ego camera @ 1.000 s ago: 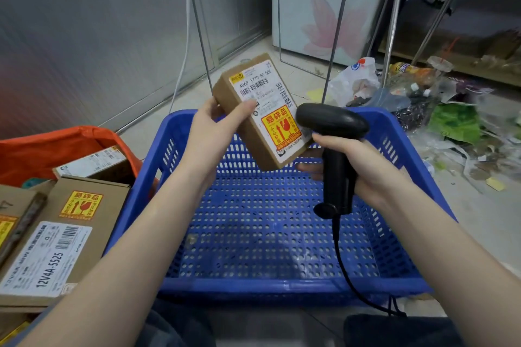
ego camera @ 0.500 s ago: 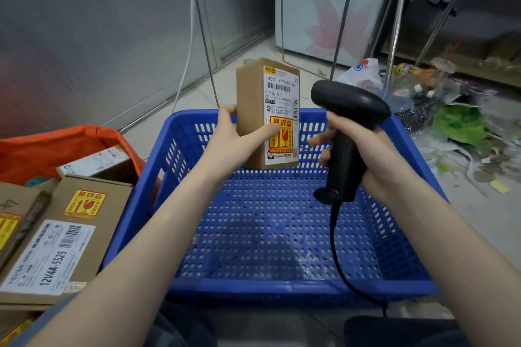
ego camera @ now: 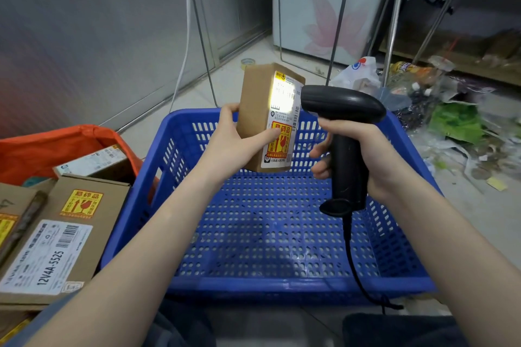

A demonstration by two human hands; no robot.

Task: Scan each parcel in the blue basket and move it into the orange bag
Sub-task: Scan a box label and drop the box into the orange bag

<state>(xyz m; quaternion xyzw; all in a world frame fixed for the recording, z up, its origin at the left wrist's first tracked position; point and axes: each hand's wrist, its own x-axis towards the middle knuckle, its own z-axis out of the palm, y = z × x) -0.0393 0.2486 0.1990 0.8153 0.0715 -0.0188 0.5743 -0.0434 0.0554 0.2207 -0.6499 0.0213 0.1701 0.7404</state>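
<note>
Grey ribbed wall panels (ego camera: 84,36) meet a pale tiled floor (ego camera: 234,84) (litter (ego camera: 451,121) strewn rightward).

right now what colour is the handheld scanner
Black, clearest in the head view: the handheld barcode scanner.

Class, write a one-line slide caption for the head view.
Left hand holds parcel above blue basket; right hand scans it with scanner.

Blue basket (ego camera: 180,183) interior is open from above. Boxes (ego camera: 70,234) fill the orange bag (ego camera: 42,146) at left. Litter (ego camera: 451,126) crowds the floor far right.
</note>
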